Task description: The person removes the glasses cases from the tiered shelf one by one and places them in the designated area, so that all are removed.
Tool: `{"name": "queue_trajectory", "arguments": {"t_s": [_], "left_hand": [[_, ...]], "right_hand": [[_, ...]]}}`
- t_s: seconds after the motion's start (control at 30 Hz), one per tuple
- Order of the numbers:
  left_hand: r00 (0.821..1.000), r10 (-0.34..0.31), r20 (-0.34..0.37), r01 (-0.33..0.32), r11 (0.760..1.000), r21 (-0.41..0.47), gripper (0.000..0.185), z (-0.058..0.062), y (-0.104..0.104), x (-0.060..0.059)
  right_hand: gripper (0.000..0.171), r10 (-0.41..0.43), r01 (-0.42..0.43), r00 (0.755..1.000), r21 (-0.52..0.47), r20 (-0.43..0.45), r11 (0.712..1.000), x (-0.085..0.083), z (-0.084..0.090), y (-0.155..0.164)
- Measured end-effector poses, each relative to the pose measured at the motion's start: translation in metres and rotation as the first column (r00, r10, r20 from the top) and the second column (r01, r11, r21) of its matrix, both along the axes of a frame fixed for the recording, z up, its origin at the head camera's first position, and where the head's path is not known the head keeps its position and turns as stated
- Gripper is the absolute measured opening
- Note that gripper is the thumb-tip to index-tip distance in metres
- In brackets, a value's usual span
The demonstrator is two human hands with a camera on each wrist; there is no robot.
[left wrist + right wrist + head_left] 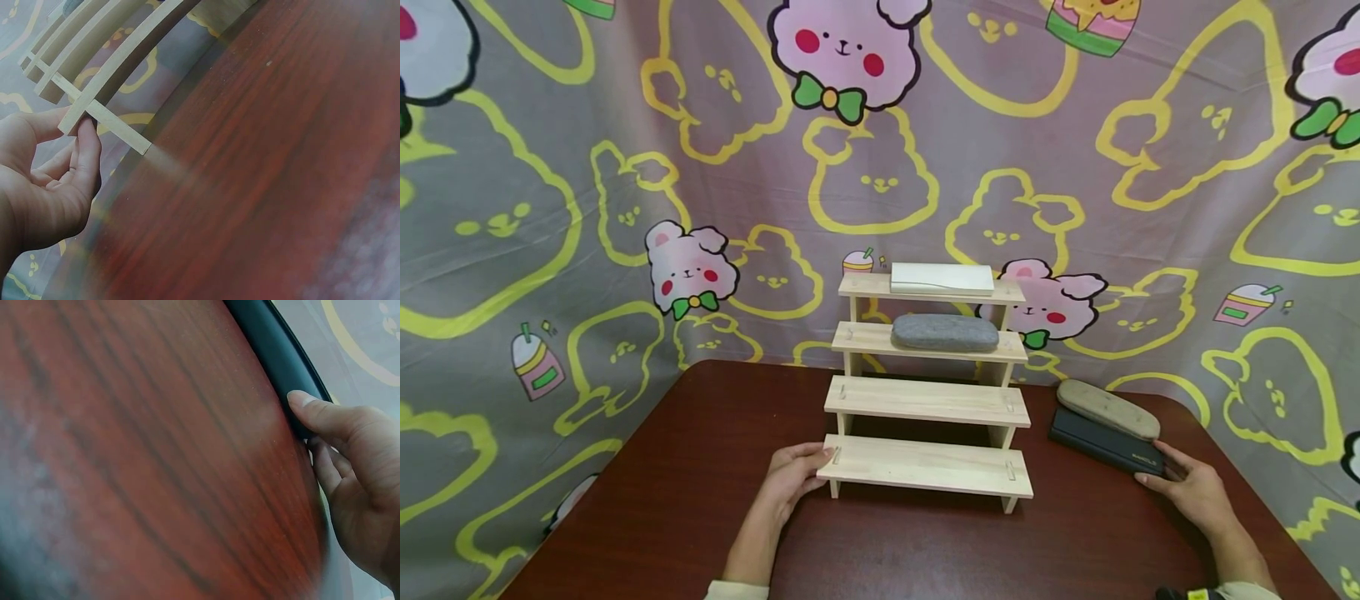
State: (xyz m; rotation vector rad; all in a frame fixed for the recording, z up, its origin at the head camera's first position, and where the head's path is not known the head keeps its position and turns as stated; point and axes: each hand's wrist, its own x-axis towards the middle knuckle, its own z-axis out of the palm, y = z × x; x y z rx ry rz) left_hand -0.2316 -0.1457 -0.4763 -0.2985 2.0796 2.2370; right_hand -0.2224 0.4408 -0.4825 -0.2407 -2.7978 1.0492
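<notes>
A four-step wooden shelf [925, 400] stands mid-table. Its top step bears a white case [942, 277], and a grey case [945, 332] lies on the second; the two lower steps are bare. My left hand [793, 479] grips the left end of the lowest step, and in the left wrist view the fingers [84, 144] and thumb pinch the plank end of the shelf [112, 69]. At the right, a beige case [1108, 408] lies on a dark case [1097, 442]. My right hand [1187, 487] holds the dark case's [275, 344] near end, thumb [315, 412] on its side.
The dark red-brown table [700, 467] has a rounded far edge close behind the shelf and the stacked cases. A cartoon-printed cloth [550, 208] hangs behind and around the table. Bare tabletop lies in front of the shelf and to its left.
</notes>
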Motion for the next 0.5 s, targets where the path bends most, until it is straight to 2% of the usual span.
{"name": "queue_trajectory", "arguments": {"t_s": [0.3, 0.5], "left_hand": [[1.000, -0.001, 0.003, 0.001, 1.000, 0.000, 0.040, 0.0017, -0.0001, 0.0014], [1.000, -0.001, -0.001, 0.001, 1.000, 0.002, 0.040, 0.0023, 0.0000, 0.0011]], "right_hand": [[0.089, -0.011, 0.012, 0.998, -0.012, 0.055, 1.000, 0.0015, 0.0063, -0.0007], [0.087, -0.021, 0.023, 0.998, -0.031, 0.051, 0.999, 0.0049, 0.0081, -0.0004]]}}
